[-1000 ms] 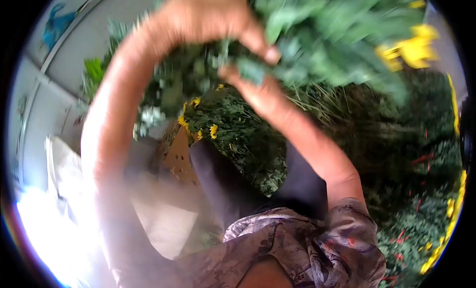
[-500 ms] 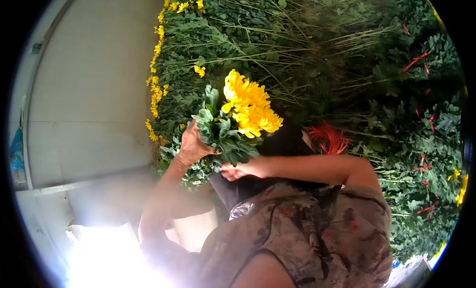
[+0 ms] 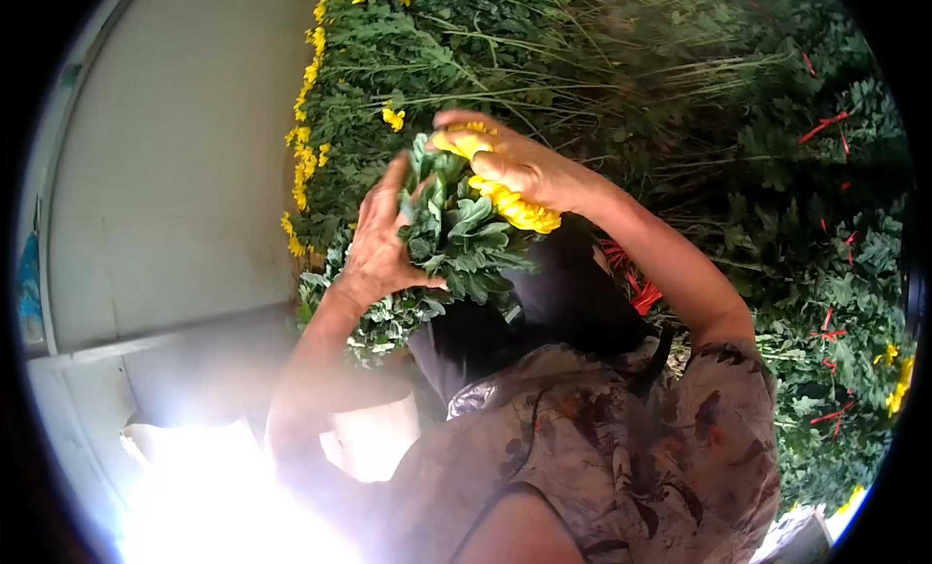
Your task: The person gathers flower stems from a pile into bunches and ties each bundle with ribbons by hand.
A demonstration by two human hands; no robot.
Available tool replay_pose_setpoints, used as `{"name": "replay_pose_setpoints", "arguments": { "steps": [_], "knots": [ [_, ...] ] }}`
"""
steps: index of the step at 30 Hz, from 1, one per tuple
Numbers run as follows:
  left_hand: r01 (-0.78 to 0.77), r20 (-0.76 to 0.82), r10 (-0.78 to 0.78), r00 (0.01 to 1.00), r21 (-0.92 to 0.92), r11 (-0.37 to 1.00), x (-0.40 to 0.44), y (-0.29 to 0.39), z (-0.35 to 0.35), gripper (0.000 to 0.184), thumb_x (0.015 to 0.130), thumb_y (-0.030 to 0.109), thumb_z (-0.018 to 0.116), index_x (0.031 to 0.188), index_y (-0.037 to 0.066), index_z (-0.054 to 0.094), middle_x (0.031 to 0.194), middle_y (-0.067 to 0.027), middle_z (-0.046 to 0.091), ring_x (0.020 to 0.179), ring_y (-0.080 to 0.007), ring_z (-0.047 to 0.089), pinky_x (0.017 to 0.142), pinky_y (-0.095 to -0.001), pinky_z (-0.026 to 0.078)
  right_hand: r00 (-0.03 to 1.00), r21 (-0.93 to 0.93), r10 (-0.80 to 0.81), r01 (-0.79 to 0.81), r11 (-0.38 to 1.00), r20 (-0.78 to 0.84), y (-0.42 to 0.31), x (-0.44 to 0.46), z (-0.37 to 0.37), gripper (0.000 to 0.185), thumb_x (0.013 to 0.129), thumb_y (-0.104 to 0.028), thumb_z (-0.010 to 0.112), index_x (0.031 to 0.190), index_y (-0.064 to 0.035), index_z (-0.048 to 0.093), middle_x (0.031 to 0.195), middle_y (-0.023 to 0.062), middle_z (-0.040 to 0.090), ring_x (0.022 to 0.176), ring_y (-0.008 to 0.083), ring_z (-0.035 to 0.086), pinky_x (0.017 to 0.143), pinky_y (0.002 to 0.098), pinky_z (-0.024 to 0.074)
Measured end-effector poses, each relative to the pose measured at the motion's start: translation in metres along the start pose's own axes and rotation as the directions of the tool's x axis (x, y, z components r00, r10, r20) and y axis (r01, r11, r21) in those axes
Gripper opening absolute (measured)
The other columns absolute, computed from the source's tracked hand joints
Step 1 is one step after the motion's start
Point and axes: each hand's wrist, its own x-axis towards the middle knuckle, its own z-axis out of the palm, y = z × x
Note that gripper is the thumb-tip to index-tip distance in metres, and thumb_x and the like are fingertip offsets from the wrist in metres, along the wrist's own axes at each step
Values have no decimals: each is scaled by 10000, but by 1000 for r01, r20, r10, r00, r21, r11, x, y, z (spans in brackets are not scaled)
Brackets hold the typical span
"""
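Note:
Between my hands stands a bunch of yellow chrysanthemums (image 3: 461, 232), its leafy green part facing me. My left hand (image 3: 379, 251) cups the leaves from the left, with the thumb bent round the lower side and the fingers along the far side. Over the yellow flower heads (image 3: 516, 209) lies my right hand (image 3: 534, 171), its fingers curled round them and covering part of the blooms. The lower stems are hidden below the leaves, above my dark-clothed lap (image 3: 563, 287).
A large heap of chrysanthemum stems (image 3: 544, 69) lies ahead, with yellow blooms along its left edge. Bundles bound with red ties (image 3: 825, 127) lie at the right. Loose red strips (image 3: 643, 294) rest beside my lap. A pale panel (image 3: 184, 176) stands left; strong glare whitens the lower left.
My right hand has moved from below the bunch up onto the flower heads. My left hand has shifted slightly up along the leaves, its fingers more extended.

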Motion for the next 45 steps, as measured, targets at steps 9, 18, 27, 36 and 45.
{"name": "replay_pose_setpoints", "arguments": {
  "steps": [9, 18, 27, 36, 45],
  "knots": [
    [237, 144, -221, 965, -103, 966, -5, -28, 17, 1192, 486, 467, 898, 1426, 21, 317, 1277, -200, 506, 1192, -336, 486, 1024, -485, 363, 951, -745, -88, 288, 602, 296, -77, 29, 64, 1281, 462, -577, 841, 1471, -73, 233, 1481, 189, 296, 1385, 340, 277, 1177, 515, 108],
    [431, 70, -455, 888, 217, 876, -85, -14, 13, 1478, 363, 513, 903, 1520, 161, 53, 1528, -270, 109, 1427, -441, 81, 1121, -625, 72, 939, -938, 201, 222, 266, 279, -58, 27, 66, 1182, 539, -478, 855, 1457, -34, 256, 1322, 163, 463, 1236, 293, 438, 1129, 481, 197],
    [351, -322, -350, 880, -57, 935, -81, -25, 22, 963, 467, 229, 838, 1333, 45, 461, 982, -158, 642, 894, -356, 624, 785, -417, 518, 893, -707, -349, 441, 553, 284, -91, -5, 76, 794, 660, -503, 773, 1267, -55, 524, 1297, 150, 499, 1253, 321, 453, 1071, 499, 347],
    [396, -88, -447, 890, -338, 854, -72, 28, 17, 1064, 471, 206, 901, 1376, 10, 377, 1086, -158, 665, 1000, -279, 654, 920, -349, 501, 879, 858, 476, -258, 444, 18, 33, -48, 156, 489, 812, -215, 756, 1232, -46, 572, 1187, 90, 610, 1090, 165, 561, 918, 316, 475],
    [506, 210, -490, 846, -608, 612, -76, 2, 34, 895, 527, 117, 910, 1277, 13, 431, 1050, -94, 640, 963, -211, 618, 893, -327, 496, 788, 742, 615, -425, 518, 23, 2, -19, 161, 516, 771, -311, 790, 1169, -43, 599, 1127, 68, 637, 1050, 187, 575, 922, 344, 463]
  ]
}}
